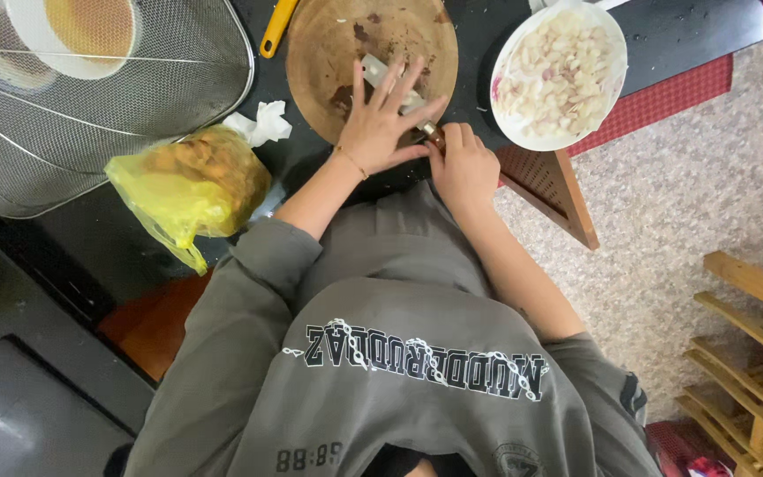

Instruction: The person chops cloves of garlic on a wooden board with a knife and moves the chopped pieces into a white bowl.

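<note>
A round wooden chopping board (328,44) lies on a dark counter. My left hand (380,124) is spread flat, palm down, pressing on the broad blade of a knife (374,67) that rests on the board. My right hand (465,168) is closed around the knife's handle at the board's near edge. Whatever is under the blade is hidden. To the right of the board stands a white bowl (507,132) full of peeled pale cloves.
A yellow plastic bag (187,181) with orange-brown contents and a crumpled white tissue (262,119) lie left of the board. A wire mesh food cover (178,79) covers a bowl at far left. A yellow-handled tool (275,26) lies beside the board. A wooden chair (761,353) stands at right.
</note>
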